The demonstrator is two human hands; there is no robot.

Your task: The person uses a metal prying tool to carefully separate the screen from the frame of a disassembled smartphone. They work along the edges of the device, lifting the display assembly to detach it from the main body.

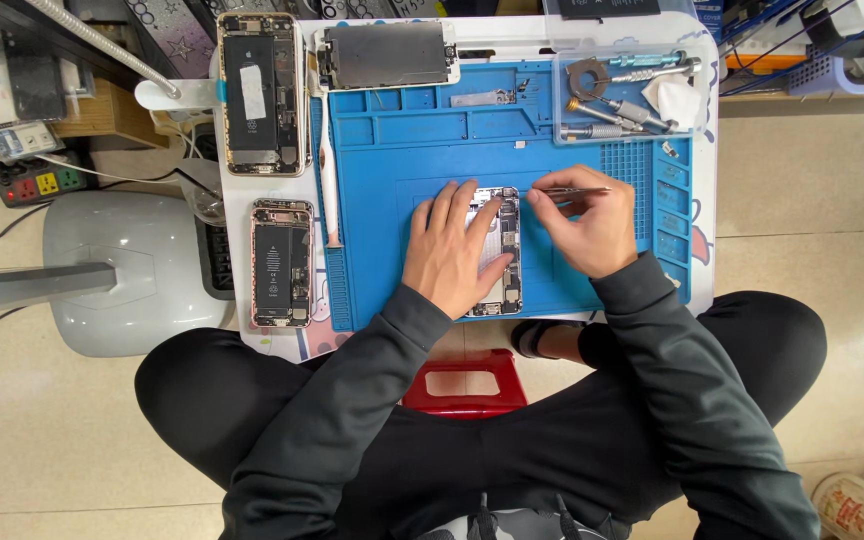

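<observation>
We've got an opened phone (500,252) lying flat on the blue mat (382,180), back shell up w/ its insides showing. Our left hand (452,250) lies flat over the phone's left half, fingers spread, pressing down, not closed round it. Our right hand (582,225) sits just right of the phone's top end, thumb & fingers pinched together on thin metal tweezers (572,190); the tweezers run roughly level, and we can't tell exactly where the tip meets the phone. Just beyond the right hand, at the mat's far corner, a clear tray (624,98) holds screwdrivers & small tools. Well left of the left hand, off the mat, a second opened phone (282,262) lies on the white table (477,30), and a third, bigger one (263,92) lies farther away on that side. A detached screen panel (387,55) rests beyond the mat's far edge. Under our arms, betw. our knees, a red stool (464,382) shows.
</observation>
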